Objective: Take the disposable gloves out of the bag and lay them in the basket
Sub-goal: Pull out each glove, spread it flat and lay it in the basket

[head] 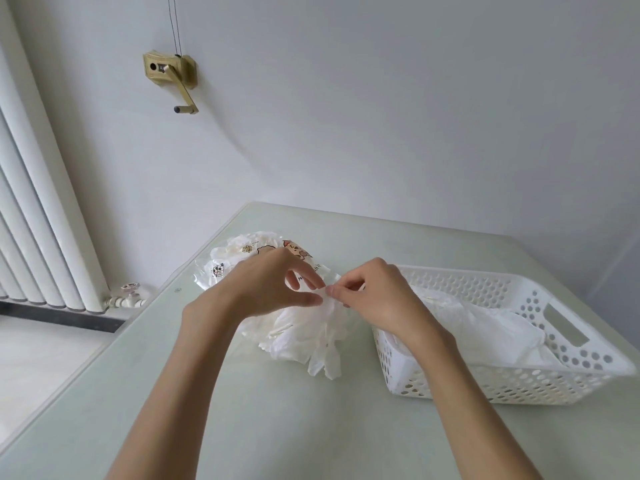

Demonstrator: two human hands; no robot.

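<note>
Left hand point(273, 285) and right hand point(374, 296) both pinch the thin, crinkled disposable gloves point(304, 334) spilling from the printed clear plastic bag point(242, 258) on the smooth pale table point(242, 427); more filmy gloves lie in the perforated white plastic basket point(554, 379), just right.

- Bag point(242, 258): clear plastic with printed cartoon figures and a small square emblem. Dark lettering runs along the print beside the left hand point(273, 285), but the characters are too small and partly covered to be read.
- No other text, number, brand or sign can be read.
</note>
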